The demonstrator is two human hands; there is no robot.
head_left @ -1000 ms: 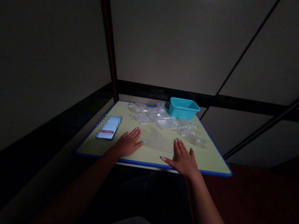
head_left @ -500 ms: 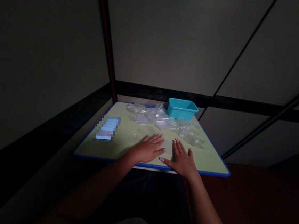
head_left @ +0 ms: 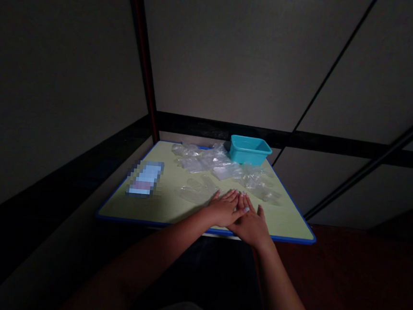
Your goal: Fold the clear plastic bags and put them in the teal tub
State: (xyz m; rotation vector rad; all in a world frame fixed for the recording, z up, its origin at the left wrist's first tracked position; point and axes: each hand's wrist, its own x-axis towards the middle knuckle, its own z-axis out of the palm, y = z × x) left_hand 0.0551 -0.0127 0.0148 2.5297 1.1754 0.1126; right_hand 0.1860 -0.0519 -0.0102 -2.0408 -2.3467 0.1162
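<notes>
My left hand point(head_left: 225, 209) lies palm down near the front edge of the pale green table, its fingers stretched out and its thumb over my right hand point(head_left: 253, 225). The right hand is also flat, fingers extended, touching the left. A thin clear plastic glove point(head_left: 196, 189) lies flattened just left of and beyond my left hand. Behind the hands is a crumpled heap of clear plastic point(head_left: 223, 166), reaching toward the right side. Whether any plastic lies under the palms is hidden.
A turquoise bin point(head_left: 250, 151) stands at the back right of the blue-edged table point(head_left: 161, 209). At the left lies a pixelated, bright phone-like object point(head_left: 145, 178). Panelled walls point(head_left: 229, 55) rise behind and to the left.
My left hand has slid right until it meets and partly overlaps my right hand, uncovering more of the flattened plastic glove. The right hand has hardly moved.
</notes>
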